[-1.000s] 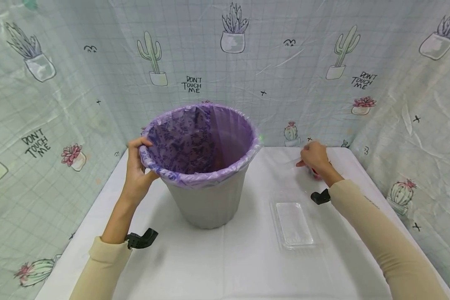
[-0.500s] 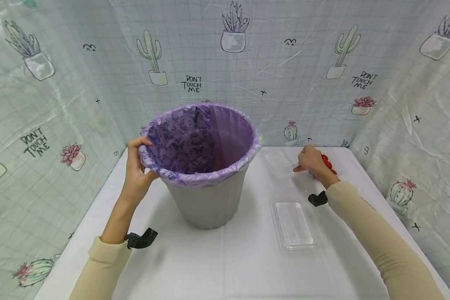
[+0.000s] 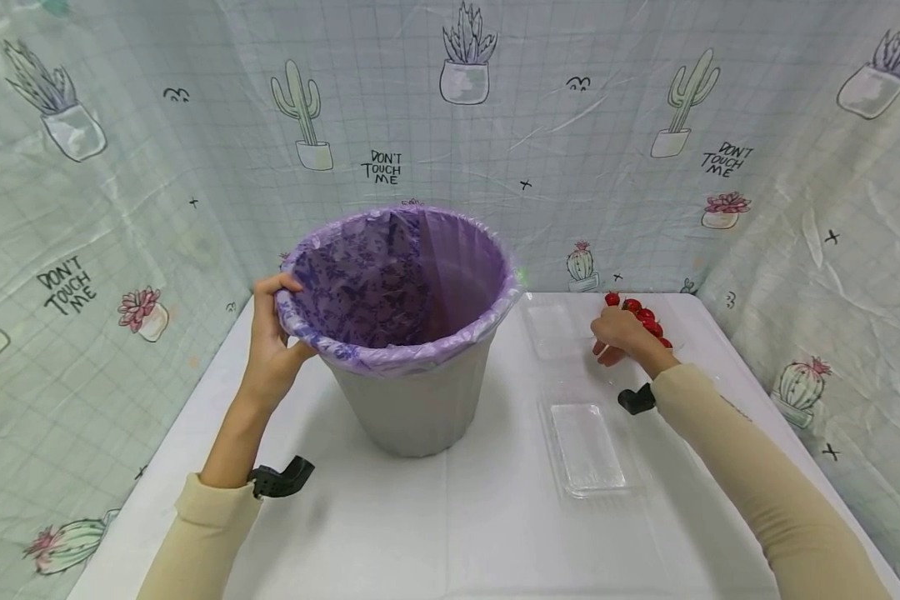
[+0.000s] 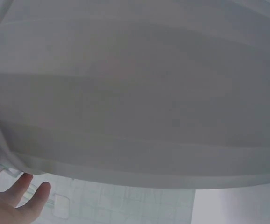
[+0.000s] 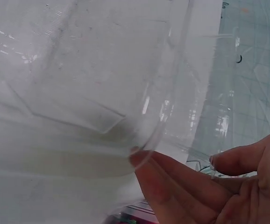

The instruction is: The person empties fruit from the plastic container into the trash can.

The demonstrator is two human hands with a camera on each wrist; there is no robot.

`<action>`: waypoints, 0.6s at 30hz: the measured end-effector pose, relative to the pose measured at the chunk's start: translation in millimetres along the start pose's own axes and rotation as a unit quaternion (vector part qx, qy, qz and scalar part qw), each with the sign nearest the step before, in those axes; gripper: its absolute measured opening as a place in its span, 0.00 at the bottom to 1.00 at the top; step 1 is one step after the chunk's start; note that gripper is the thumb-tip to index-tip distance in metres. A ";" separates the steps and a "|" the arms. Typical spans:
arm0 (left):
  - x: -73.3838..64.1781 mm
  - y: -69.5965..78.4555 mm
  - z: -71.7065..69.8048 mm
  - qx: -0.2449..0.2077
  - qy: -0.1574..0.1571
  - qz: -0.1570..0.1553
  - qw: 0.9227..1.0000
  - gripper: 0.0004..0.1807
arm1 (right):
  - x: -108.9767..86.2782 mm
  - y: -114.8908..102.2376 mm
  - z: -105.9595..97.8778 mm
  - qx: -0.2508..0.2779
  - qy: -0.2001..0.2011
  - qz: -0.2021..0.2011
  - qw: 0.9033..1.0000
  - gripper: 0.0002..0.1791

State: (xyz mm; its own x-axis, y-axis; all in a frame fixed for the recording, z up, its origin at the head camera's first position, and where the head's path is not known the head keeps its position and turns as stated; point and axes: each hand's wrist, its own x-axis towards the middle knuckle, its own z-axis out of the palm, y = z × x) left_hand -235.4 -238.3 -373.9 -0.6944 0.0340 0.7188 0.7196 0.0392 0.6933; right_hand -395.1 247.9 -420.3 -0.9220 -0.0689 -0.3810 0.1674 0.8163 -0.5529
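A grey trash bin (image 3: 420,408) stands left of centre, lined with a purple patterned bag (image 3: 412,358) folded over its rim. My left hand (image 3: 273,350) grips the bin's left rim, fingers over the top and thumb on the outside. My right hand (image 3: 622,332) is at the back right, beside a clear plastic box with small red fruits (image 3: 648,323). A clear lid (image 3: 557,329) lies spread out left of it. In the right wrist view the thumb and fingers stand apart at the edge of the clear plastic (image 5: 125,93), fingers nearly straight.
A second clear plastic container (image 3: 588,450) lies on the white table (image 3: 390,533) right of the bin, nearer to me. Curtains with a cactus print (image 3: 525,225) enclose the table at the back and both sides.
The right hand has turned and dropped slightly, its fingers now more spread. The clear lid has swung left and down, and more red fruits show. The left hand has stayed on the bin rim.
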 end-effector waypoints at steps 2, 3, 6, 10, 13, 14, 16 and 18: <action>0.0 0.0 0.1 -0.001 0.000 0.000 1.000 0.48 | 0.2 1.0 1.5 -0.006 -0.007 0.000 1.000 0.32; -0.1 -0.1 0.1 -0.002 0.000 0.000 1.000 0.48 | 0.1 1.4 2.2 -0.009 -0.010 0.000 1.000 0.32; -0.2 -0.4 0.3 -0.001 -0.001 -0.001 1.000 0.48 | -0.5 2.5 3.6 -0.012 -0.017 0.003 1.000 0.32; -0.3 -0.4 0.3 0.002 0.000 -0.002 1.000 0.47 | 0.0 4.3 4.1 -0.014 -0.020 0.001 1.000 0.32; -0.3 -0.1 0.3 0.003 0.001 -0.003 1.000 0.46 | 0.6 4.6 4.7 -0.037 0.007 0.003 0.999 0.33; -0.2 0.0 0.2 0.003 0.001 -0.003 1.000 0.46 | 0.5 4.4 4.6 -0.048 0.019 0.003 0.999 0.32; -0.2 0.1 0.1 0.003 0.002 -0.004 1.000 0.45 | -0.8 3.2 4.2 -0.064 0.043 0.008 0.997 0.31; -0.5 0.0 0.0 0.003 0.004 -0.004 1.000 0.46 | -3.7 1.6 2.2 -0.068 0.059 0.008 0.996 0.29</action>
State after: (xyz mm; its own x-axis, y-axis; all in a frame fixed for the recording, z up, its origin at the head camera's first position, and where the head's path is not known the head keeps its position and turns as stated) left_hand -235.1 -238.3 -374.2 -0.6996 0.0258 0.7141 0.7144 0.0461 0.6983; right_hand -390.7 248.2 -421.4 -0.9558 0.0063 -0.2939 0.1408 0.8874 -0.4390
